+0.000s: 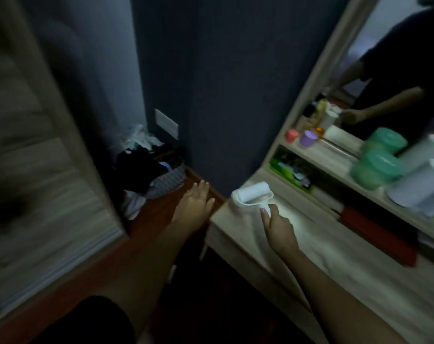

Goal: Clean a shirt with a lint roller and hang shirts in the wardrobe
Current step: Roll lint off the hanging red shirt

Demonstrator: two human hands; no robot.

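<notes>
Reaching from the head view, the right hand (278,225) is pinching the handle of the lint roller (251,198), whose roll is lying on the dresser top (335,264), likely for pickup. The left hand (194,203) is hovering spread and empty over the floor, just beside the roller, near the laundry basket (166,180).

Floor gap (161,219) between wardrobe (49,170), dresser (235,244); basket (161,180) blocks end.
</notes>
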